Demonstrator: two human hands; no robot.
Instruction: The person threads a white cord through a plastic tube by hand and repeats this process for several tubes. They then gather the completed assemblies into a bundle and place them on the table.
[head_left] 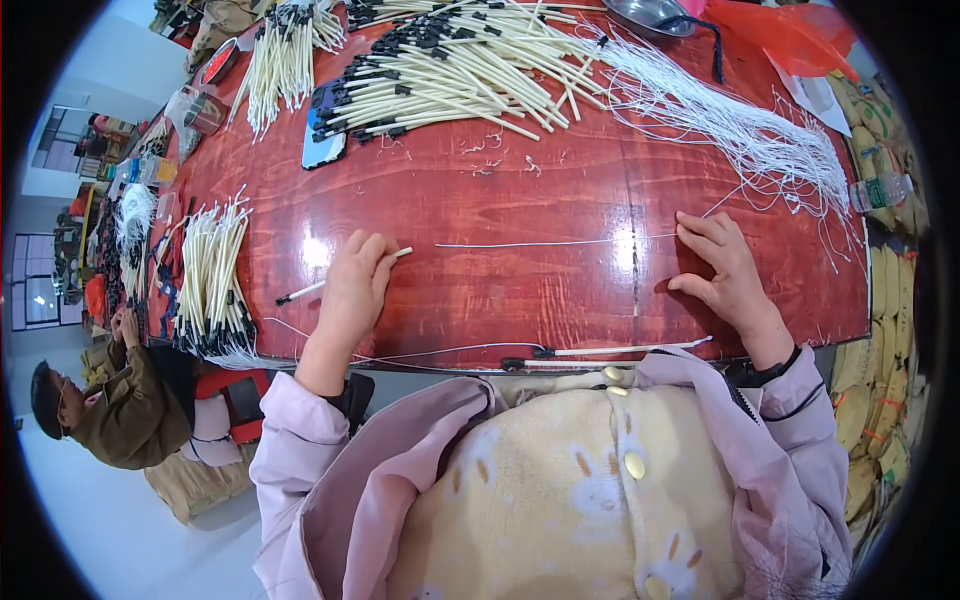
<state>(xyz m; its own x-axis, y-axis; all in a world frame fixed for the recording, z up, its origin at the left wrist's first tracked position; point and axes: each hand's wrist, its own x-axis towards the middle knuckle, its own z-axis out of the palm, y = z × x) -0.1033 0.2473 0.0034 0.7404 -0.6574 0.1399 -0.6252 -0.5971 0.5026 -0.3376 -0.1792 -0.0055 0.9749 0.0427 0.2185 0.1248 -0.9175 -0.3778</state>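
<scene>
My left hand [352, 285] is closed around a thin cream stick [306, 291] with a black end, held slanted above the table; its middle is hidden by the fingers. My right hand [722, 272] has its fingertips on a white string [560, 243], which seems caught between the fingers, while the thumb stands apart. From there the string runs almost straight left across the table, its loose end short of my left hand. Along the near edge, in front of me, lie a cream stick [620, 350] with a black end and a thin white cord [440, 352].
A big pile of cream sticks [480, 75] lies at the back, over a phone [322, 140]. Loose white strings [740, 125] spread at the right. More stick bundles [212, 262] lie left. A metal bowl [650, 14] is at the back. Another person [125, 410] sits at left.
</scene>
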